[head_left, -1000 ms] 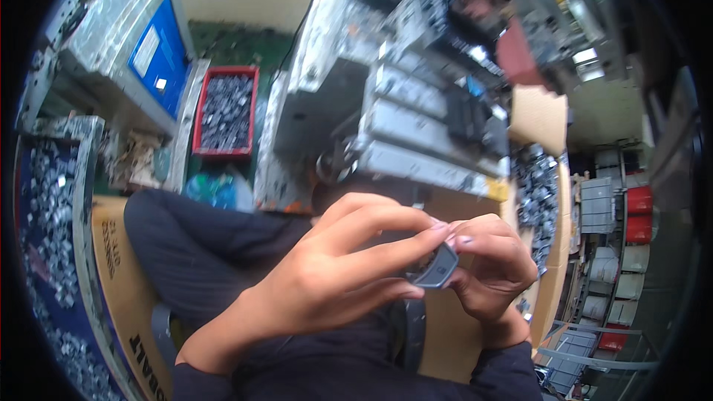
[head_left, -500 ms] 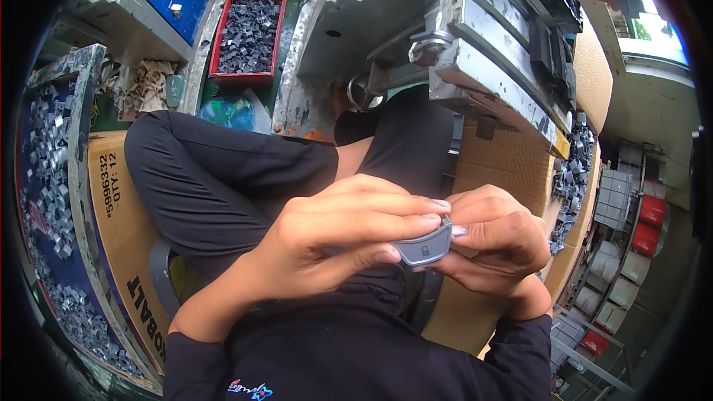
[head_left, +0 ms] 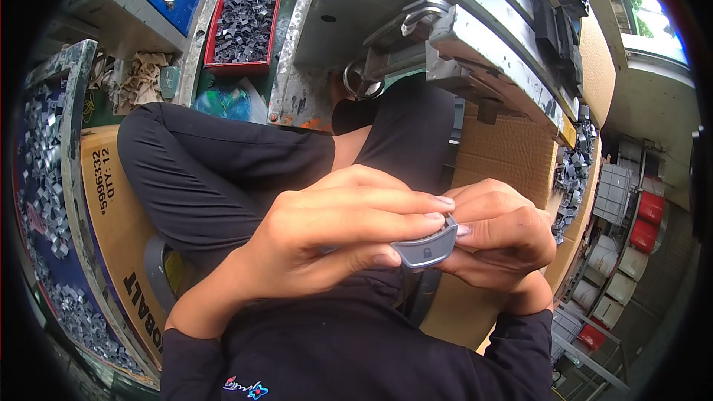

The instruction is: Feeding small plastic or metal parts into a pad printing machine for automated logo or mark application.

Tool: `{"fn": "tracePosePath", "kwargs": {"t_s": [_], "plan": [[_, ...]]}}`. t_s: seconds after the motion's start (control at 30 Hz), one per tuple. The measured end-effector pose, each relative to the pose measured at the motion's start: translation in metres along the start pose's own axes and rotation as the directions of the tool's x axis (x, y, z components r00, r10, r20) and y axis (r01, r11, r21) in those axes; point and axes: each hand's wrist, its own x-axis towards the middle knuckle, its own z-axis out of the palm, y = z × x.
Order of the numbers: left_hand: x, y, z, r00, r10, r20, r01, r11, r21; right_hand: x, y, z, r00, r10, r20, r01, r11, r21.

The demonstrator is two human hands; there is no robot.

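A small grey plastic part (head_left: 425, 251), curved on one side and marked with a padlock symbol, is held between both hands above my lap. My left hand (head_left: 338, 223) pinches it from the left, fingers along its top and thumb below. From the right, my right hand (head_left: 501, 234) grips its corner, thumb pressed against the end and the other fingers curled behind. Most of the part's far side is hidden by my fingers.
A red bin (head_left: 241, 67) of small grey pieces stands at the far left. More pieces lie in a blue-lined tray (head_left: 78, 141) at left and a cardboard box (head_left: 583, 171) at right. A metal machine (head_left: 490, 37) juts out ahead; a cardboard carton (head_left: 111, 200) is beside my leg.
My hands keep the same grip on the grey part, which has tilted slightly. The view has shifted a little, so the surroundings sit slightly higher and further left.
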Motion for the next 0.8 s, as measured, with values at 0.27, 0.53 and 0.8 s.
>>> {"fn": "tracePosePath", "kwargs": {"t_s": [0.27,0.53,0.8], "plan": [[-0.001,0.0002,0.0014,1.0,-0.015,-0.02,0.015,0.999,-0.03,0.0004,-0.0006,0.0008,1.0,0.011,-0.001,-0.011,1.0,0.007],[-0.0025,-0.0013,0.0019,1.0,-0.019,-0.021,0.018,0.999,-0.038,-0.0019,0.0009,0.002,1.0,0.017,0.002,-0.017,1.0,0.018],[-0.0023,-0.0032,0.003,0.999,-0.027,-0.018,0.026,0.998,-0.053,-0.0037,0.0011,0.0008,1.0,0.029,0.009,-0.029,1.0,0.007]]}}
